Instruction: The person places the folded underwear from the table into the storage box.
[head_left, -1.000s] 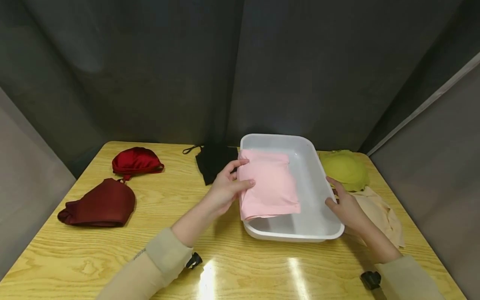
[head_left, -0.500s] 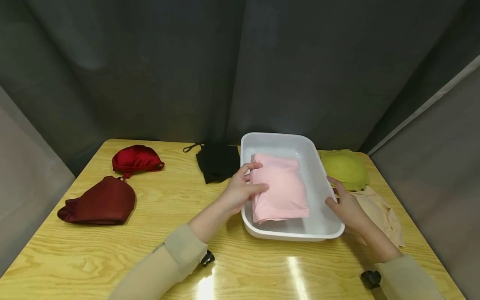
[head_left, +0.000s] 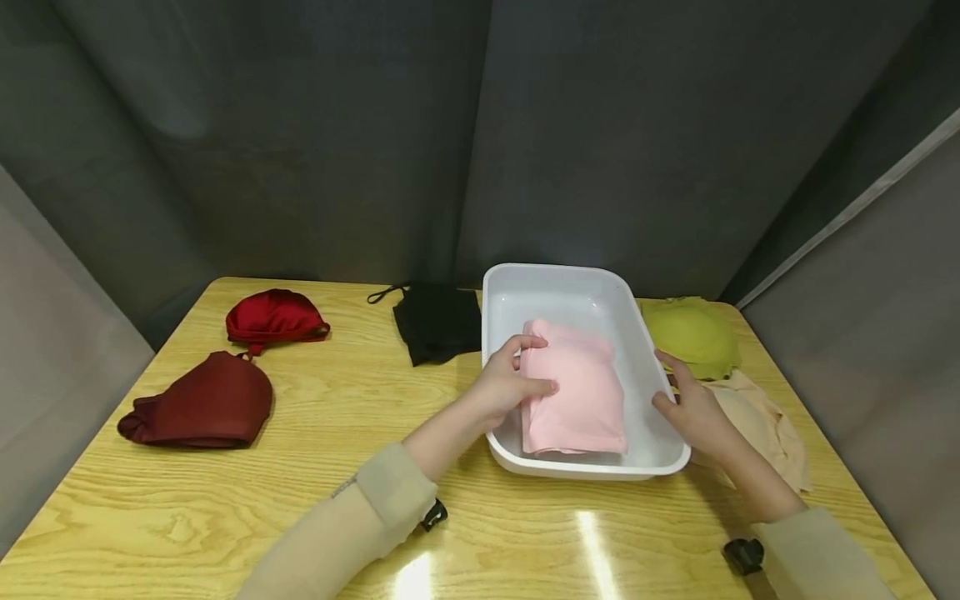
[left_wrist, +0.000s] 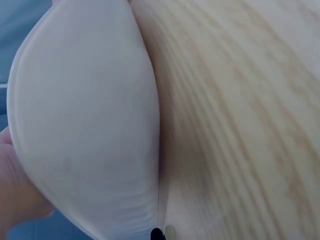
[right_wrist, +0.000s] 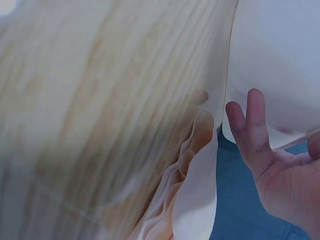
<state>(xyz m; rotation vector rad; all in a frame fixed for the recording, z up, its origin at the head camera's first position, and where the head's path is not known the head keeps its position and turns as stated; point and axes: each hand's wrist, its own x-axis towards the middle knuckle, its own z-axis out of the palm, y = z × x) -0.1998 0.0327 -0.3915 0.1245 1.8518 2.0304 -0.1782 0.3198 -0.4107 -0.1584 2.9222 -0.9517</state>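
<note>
While the left hand [head_left: 510, 390] reaches over the left rim of the white basin [head_left: 585, 471], its thumb and fingers pinch the left edge of a folded pink garment [head_left: 581, 400], which lies within the basin, toward its near end; whether the cloth rests fully on the basin's bottom, I cannot tell. On the basin's right rim, the right hand [head_left: 697, 417] grips the wall between thumb and fingers, two fingers stretched straight along the outside.

Close around the basin other garments crowd in. Just left of its far half lies a black garment [head_left: 438, 325] with a thin loop, right up against the basin's outline. Right of the basin sits a yellow-green garment [head_left: 693, 337], and nearer, a beige garment [head_left: 765, 425], partly covered from view by the right hand and forearm. Well left of the basin are a bright red garment [head_left: 277, 318] and a maroon garment [head_left: 202, 404], just beside each other on the wooden table [head_left: 150, 517]. Beyond the basin hangs a dark curtain [head_left: 300, 167].
</note>
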